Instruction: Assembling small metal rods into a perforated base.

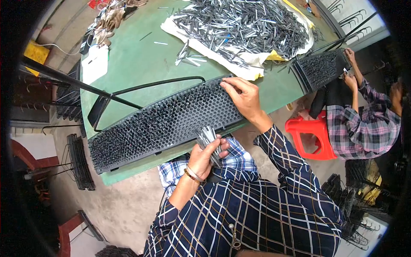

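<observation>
Running near-left to far-right, the perforated black tray (pixel 192 118) meets the right hand (pixel 246 98) at its far-right end, pinch unclear; left hand (pixel 203 158), nearside, clasps metal strips (pixel 207 136).

I count the wearer's two hands (pixel 203 159) (pixel 246 99), two trays (pixel 193 115) (pixel 317 72), one table (pixel 137 55), one stool (pixel 326 141), one co-worker (pixel 364 126); strips (pixel 239 28) beyond counting.

free lane: bare green surface (pixel 137 55), between my perforated black tray (pixel 171 122) and the heaped metal strips (pixel 252 30); a few loose strips (pixel 184 55) lie in it. obstacles: black rod frame (pixel 85 85), along the tray's far edge, left half; my left hand (pixel 203 158), gripping a strip bundle (pixel 207 135), before the near edge; my right hand (pixel 245 97), at the far right corner.
</observation>
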Motion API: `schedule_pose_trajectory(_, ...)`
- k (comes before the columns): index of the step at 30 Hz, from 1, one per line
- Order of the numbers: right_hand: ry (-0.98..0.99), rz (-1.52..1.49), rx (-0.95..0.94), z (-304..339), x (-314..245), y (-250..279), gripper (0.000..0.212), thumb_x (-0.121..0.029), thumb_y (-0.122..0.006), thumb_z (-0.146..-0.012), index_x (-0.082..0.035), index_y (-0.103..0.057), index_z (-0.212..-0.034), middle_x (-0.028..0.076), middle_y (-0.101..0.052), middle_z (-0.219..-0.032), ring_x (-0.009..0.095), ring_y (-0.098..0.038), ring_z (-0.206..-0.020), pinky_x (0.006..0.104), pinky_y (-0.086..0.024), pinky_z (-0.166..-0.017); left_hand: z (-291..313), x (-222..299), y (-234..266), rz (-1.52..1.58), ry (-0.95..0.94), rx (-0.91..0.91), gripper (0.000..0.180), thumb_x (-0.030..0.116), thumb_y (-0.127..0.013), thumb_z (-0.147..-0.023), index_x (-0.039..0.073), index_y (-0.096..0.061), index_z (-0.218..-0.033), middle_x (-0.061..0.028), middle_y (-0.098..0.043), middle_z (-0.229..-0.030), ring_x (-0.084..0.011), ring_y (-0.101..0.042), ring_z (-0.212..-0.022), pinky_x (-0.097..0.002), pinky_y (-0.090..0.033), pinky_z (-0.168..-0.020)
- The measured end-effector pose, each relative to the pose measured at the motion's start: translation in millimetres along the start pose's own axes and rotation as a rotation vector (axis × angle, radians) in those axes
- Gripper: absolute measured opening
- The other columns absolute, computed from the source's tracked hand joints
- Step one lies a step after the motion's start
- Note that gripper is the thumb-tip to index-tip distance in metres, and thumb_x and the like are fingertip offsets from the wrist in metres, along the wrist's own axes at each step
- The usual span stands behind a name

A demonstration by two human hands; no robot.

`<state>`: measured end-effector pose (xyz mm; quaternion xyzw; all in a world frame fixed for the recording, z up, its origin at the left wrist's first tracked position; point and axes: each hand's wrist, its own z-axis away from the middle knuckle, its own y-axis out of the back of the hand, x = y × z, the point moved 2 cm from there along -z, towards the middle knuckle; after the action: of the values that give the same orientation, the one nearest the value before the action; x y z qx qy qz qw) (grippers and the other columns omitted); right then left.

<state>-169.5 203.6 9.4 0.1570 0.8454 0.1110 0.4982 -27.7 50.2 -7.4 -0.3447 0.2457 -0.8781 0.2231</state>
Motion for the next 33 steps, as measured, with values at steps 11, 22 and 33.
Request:
schedule_pose_trajectory(11, 0.29, 0.347, -0.006, 6.3, -5.3, -8.0, 0.013, -0.008, -0.072, -0.072, -0.003, -0.067, -0.083, 0.008, -0.056, -0.081, 0.022, -0.059, -0.069, 0.0317, -0.048, -0.058, -0.1, -0.4, 6.0, 0.002, -0.029, 0.004, 0.025, 0.011, -0.059, -0.088, 0.0, -0.054, -0.11, -0.0067, -0.06, -0.096, -0.0182, -0.063, -0.086, -0.0274, -0.056, -0.067)
schedule_pose_trajectory(22, 0.264, 0.37, 0.012, 8.1, -8.2, -10.5, 0.013, -0.007, -0.072, -0.072, -0.002, -0.066, -0.083, 0.009, -0.056, -0.081, 0.024, -0.059, -0.071, 0.0331, -0.048, -0.06, 0.1, 1.7, 5.6, -0.028, -0.077, 0.02, 0.028, 0.012, -0.059, -0.089, 0.0, -0.056, -0.114, -0.006, -0.062, -0.096, -0.0157, -0.063, -0.084, -0.0268, -0.055, -0.065)
schedule_pose_trajectory(33, 0.224, 0.371, -0.028, 4.5, -12.3, -7.8, 0.012, -0.009, -0.071, -0.074, -0.002, -0.067, -0.083, 0.008, -0.057, -0.081, 0.023, -0.059, -0.07, 0.0332, -0.047, -0.059, 2.1, 0.3, 8.3, -0.022, -0.071, 0.004, 0.028, 0.013, -0.058, -0.089, 0.0, -0.056, -0.114, -0.006, -0.062, -0.096, -0.0142, -0.062, -0.083, -0.0254, -0.054, -0.064)
